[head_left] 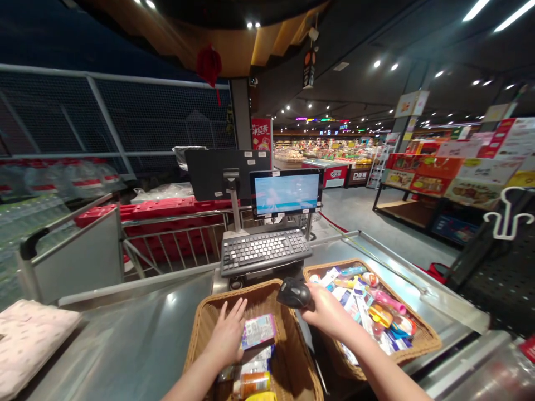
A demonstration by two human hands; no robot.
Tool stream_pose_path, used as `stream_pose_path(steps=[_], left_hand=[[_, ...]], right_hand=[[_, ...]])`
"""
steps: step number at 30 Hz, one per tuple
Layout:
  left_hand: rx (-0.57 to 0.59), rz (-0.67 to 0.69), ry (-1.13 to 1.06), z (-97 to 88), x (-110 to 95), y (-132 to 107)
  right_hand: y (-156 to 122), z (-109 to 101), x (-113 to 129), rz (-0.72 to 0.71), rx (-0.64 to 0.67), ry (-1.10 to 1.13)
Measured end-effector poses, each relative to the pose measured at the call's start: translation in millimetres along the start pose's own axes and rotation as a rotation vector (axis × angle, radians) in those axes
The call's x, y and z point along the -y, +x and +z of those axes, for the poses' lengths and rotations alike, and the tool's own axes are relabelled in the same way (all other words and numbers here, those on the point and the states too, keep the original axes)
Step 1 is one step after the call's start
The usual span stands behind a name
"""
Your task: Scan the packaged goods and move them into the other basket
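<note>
Left hand [228, 334] sits open, fingers spread, down in the near wicker basket [199, 320], its fingertips right against the left edge of a small pale packet [259, 329] lying on the other stuff in there. Right hand [328, 312] is wrapped around a black scanner [295, 293], held just past the packet, between that basket and a second basket [431, 337] packed with colourful packets. Beyond them sit the keyboard [265, 250] and a lit screen [286, 193].

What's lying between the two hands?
In the head view, a small purple-and-blue packet lies between the left hand and the right hand, which grips a black scanner, inside the brown woven basket.
</note>
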State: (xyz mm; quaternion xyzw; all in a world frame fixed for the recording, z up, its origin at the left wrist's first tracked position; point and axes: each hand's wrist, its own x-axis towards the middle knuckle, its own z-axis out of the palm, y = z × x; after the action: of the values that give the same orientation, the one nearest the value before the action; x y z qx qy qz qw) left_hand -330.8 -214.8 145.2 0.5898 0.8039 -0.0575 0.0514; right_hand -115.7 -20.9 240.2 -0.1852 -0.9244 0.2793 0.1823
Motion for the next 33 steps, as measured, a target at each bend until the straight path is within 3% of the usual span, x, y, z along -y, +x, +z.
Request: stream_pose_path(steps=[5, 9, 11, 13, 16, 19, 24, 28, 33], left_hand=[[0.099, 0.014, 0.002, 13.1, 1.9, 2.4], [0.163, -0.004, -0.026, 19.8, -0.7, 7.0], [0.114, -0.002, -0.071, 13.9, -7.9, 12.7], [-0.007, 0.032, -0.127, -0.1, -21.1, 22.0], [-0.204, 0.144, -0.167, -30.5, -52.1, 42.5], [-0.31, 0.288, -0.157, -58.4, -93.0, 68.9], [-0.33, 0.53, -0.162, -78.9, -166.5, 117.4], [-0.281, 0.453, -0.25, -78.2, -221.9, 146.4], [-0.225, 0.299, -0.267, -67.2, -277.0, 156.6]], right_hand=[[-3.9, 2.1, -2.3, -0.004, 0.007, 0.017], [-9.4, -8.3, -9.8, 0.065, 0.005, 0.027], [-13.2, -18.7, -17.6, 0.093, -0.009, 0.031], [-17.8, -32.7, -28.8, 0.105, -0.048, 0.04], [-26.1, -59.3, -50.0, 0.163, -0.136, 0.02], [-35.8, -88.5, -71.5, 0.229, -0.229, -0.034], [-53.0, -125.1, -98.8, 0.275, -0.281, -0.106], [-66.1, -137.9, -115.2, 0.301, -0.322, -0.12], [-78.5, -146.0, -133.2, 0.338, -0.35, -0.092]])
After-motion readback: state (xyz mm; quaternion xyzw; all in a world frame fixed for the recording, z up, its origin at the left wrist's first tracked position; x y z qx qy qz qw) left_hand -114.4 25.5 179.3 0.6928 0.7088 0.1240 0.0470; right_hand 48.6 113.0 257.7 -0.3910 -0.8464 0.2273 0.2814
